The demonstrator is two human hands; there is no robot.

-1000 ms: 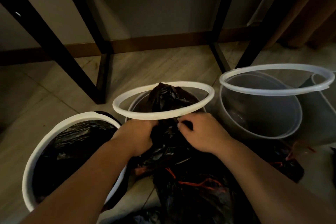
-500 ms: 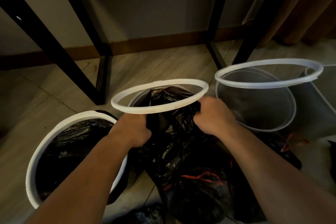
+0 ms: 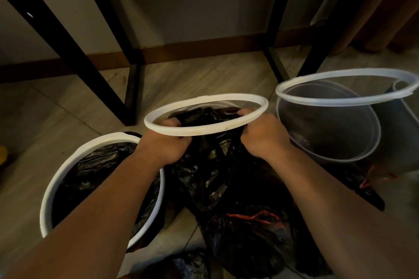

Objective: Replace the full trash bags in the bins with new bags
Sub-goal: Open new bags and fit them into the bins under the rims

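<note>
1. Both hands are at the mouth of the middle bin [image 3: 223, 104]. The left hand [image 3: 167, 145] is clenched on the near-left edge of the black bag [image 3: 210, 161] and the right hand [image 3: 265, 136] on its right edge. The fists are apart, just under the raised white ring [image 3: 192, 132].
2. The top of the bag sits in the bin's mouth, and the rest hangs down the near side towards the floor [image 3: 192, 75]. It does not look seated over the rim yet.
3. Pulling thin film apart between two fists could tear it, or it could slip out of one grip and fall inside.
4. The ring tilts above the knuckles. If it drops early it could pinch fingers or clamp bunched film, leaving one side loose.
5. A full bag [image 3: 249, 244] with a red tie lies on the floor against the hanging film, which could snag on it.
6. The left forearm crosses over the lined left bin [image 3: 68, 165], so a nudge could shift it. The right bin [image 3: 340, 158] has no bag yet.
</note>
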